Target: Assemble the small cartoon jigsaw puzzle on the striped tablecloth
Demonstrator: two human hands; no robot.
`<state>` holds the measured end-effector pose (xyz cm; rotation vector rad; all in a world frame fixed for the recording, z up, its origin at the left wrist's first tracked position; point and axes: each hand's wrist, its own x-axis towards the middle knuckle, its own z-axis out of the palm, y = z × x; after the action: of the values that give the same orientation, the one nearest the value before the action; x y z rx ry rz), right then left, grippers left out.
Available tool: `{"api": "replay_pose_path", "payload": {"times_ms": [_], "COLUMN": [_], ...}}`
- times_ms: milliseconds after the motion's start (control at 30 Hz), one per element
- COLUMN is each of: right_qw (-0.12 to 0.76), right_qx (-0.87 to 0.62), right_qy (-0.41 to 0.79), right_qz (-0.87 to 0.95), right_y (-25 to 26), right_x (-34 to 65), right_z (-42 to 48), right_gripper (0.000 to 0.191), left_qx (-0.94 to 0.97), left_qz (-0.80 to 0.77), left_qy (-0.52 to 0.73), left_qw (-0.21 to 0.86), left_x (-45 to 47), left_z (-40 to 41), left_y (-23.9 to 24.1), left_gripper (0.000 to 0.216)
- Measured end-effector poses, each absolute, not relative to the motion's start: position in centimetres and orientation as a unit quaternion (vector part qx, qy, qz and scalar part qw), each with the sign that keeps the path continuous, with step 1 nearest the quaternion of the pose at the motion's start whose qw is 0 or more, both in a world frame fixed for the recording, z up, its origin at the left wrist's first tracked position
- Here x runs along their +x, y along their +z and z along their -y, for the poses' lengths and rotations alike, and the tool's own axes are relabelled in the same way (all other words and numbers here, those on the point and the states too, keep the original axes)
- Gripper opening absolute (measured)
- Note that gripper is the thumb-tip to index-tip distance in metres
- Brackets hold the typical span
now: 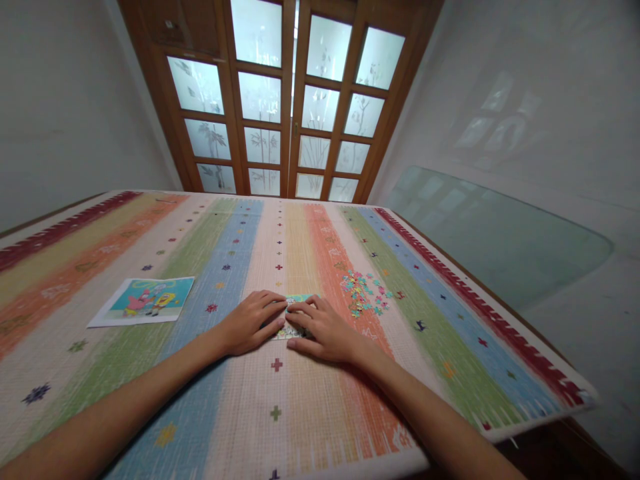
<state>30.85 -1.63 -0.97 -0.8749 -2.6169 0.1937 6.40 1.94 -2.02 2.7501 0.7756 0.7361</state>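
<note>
A small jigsaw puzzle lies flat on the striped cloth in front of me, mostly covered by my fingers. My left hand rests at its left side, fingers stretched toward the middle and thumb apart below them. Over the right part lies my right hand, its fingers slightly bent and spread, the thumb near the lower edge. Whether a loose piece sits under the right fingertips cannot be made out. To the right is a loose heap of colourful jigsaw pieces, touched by neither hand.
A printed cartoon picture sheet lies on the left of the striped tablecloth. Beyond the table's far edge stand wooden doors with frosted panes. A rounded glass panel leans by the right wall.
</note>
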Motion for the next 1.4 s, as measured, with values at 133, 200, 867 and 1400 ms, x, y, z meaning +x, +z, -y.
{"api": "replay_pose_path", "payload": {"times_ms": [133,200,867,1400], "right_qw": [0.181,0.176,0.197,0.304], "right_qx": [-0.306,-0.306,-0.341,-0.575], "right_qy": [0.064,0.069,0.174,-0.026], "right_qz": [0.933,0.933,0.903,0.759], "right_y": [-0.9,-0.9,-0.4,-2.9], "right_x": [30.8,30.8,31.1,39.7], "right_z": [1.6,1.6,1.6,-5.4], "right_gripper": [0.035,0.037,0.05,0.027], "left_qx": [0.928,0.929,0.931,0.933], "left_qz": [-0.261,-0.26,-0.257,-0.251], "left_qy": [0.248,0.245,0.245,0.25], "left_qw": [0.097,0.097,0.079,0.067], "left_x": [6.5,6.5,6.4,6.4], "left_z": [-1.8,-1.8,-2.0,-2.0], "left_y": [-1.8,-1.7,-2.1,-2.1], "left_gripper": [0.031,0.031,0.03,0.031]}}
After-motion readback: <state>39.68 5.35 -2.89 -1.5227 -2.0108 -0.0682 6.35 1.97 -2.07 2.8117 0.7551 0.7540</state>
